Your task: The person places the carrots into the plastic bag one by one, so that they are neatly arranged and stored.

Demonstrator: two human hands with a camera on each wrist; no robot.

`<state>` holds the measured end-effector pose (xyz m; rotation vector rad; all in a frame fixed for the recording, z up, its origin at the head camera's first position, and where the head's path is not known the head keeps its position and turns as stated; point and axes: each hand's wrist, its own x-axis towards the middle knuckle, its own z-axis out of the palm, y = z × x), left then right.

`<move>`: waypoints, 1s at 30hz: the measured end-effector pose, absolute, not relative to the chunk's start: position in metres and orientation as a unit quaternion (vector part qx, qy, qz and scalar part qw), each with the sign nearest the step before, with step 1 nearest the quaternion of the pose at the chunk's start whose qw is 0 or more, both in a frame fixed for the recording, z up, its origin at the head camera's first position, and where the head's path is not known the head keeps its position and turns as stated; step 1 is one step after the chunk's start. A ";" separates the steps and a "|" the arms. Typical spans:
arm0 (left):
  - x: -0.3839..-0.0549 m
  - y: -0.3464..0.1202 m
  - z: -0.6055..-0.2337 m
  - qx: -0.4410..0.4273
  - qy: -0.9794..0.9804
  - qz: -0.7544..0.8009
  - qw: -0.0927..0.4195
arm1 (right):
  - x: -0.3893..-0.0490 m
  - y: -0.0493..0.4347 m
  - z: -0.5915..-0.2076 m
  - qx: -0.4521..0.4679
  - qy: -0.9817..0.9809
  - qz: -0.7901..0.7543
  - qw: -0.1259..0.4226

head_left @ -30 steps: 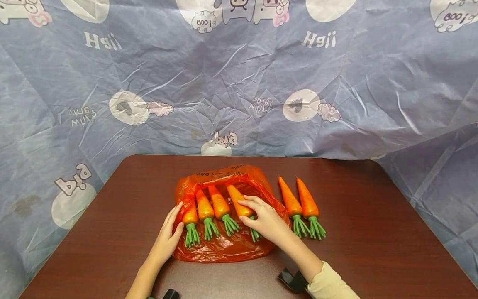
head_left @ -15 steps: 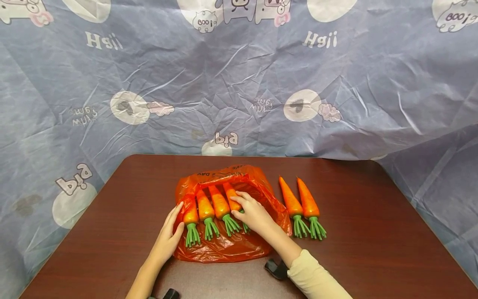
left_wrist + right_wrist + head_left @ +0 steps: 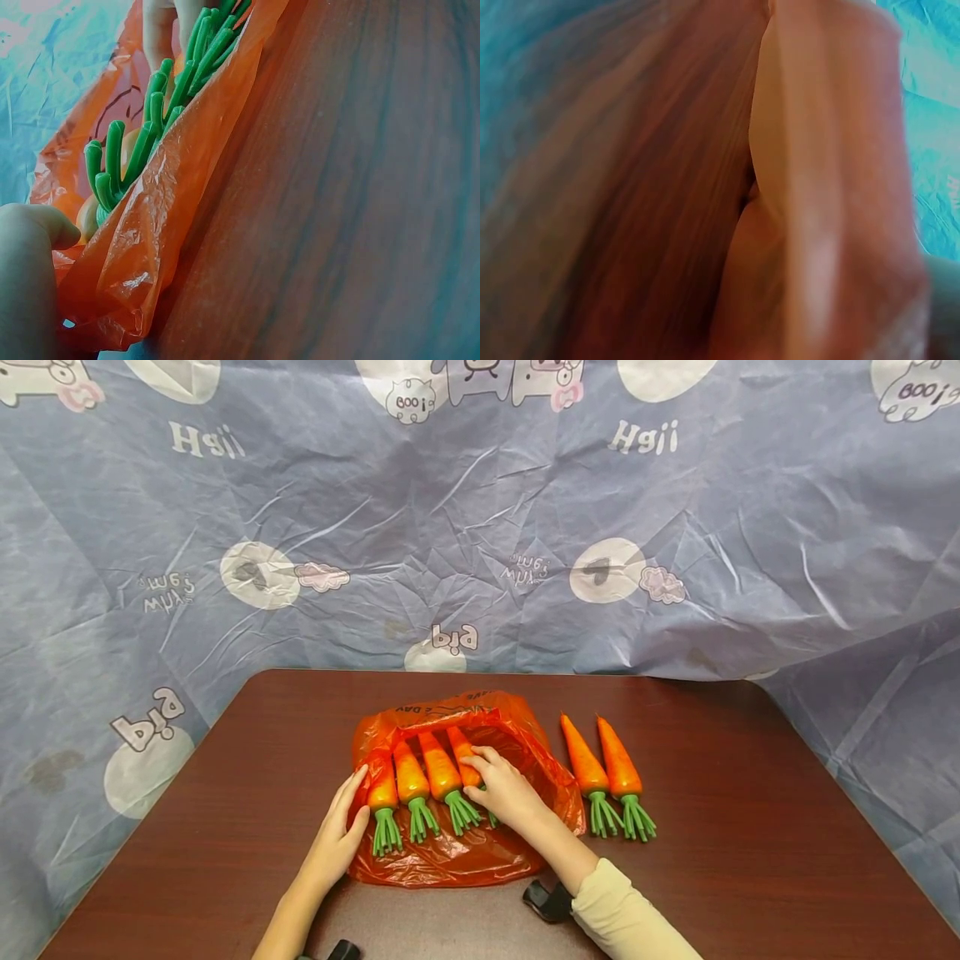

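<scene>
An orange-red plastic bag (image 3: 442, 870) lies with its mouth toward me, several carrots inside with green tops nearest. My left hand (image 3: 336, 837) rests along the bag's left side, fingers extended beside the leftmost carrot (image 3: 382, 789). At the right end of the row my right hand (image 3: 510, 792) grips a carrot (image 3: 460, 745) between thumb and fingers, covering most of its top. The left wrist view has my left thumb (image 3: 52, 225) at the bag's edge and the green carrot tops (image 3: 191, 71) behind the film. Blurred shapes mostly fill the right wrist view.
Two more carrots, a left one (image 3: 583, 760) and a right one (image 3: 619, 760), lie side by side on the table right of the bag. The dark red-brown table (image 3: 720, 810) ends at a hanging printed blue-grey cloth (image 3: 480, 510).
My right hand has moved left with the carrot, bringing it against the others in the row. My left hand has stayed in place.
</scene>
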<state>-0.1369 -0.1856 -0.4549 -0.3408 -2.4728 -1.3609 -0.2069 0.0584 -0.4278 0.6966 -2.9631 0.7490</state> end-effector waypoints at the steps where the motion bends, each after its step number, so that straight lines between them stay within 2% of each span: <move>1: -0.139 -0.187 -0.459 -0.118 -0.860 -0.473 0.149 | -0.207 0.058 -0.428 0.221 -0.946 0.237 0.002; 6: -0.148 -0.195 -0.477 -0.119 -0.860 -0.472 0.150 | -0.204 0.058 -0.426 0.218 -0.953 0.211 -0.006; 13: -0.148 -0.196 -0.478 -0.125 -0.858 -0.476 0.145 | -0.199 0.062 -0.423 0.231 -0.955 0.186 0.010; 30: -0.146 -0.194 -0.475 -0.117 -0.860 -0.477 0.141 | -0.181 0.074 -0.405 0.214 -0.934 0.277 0.074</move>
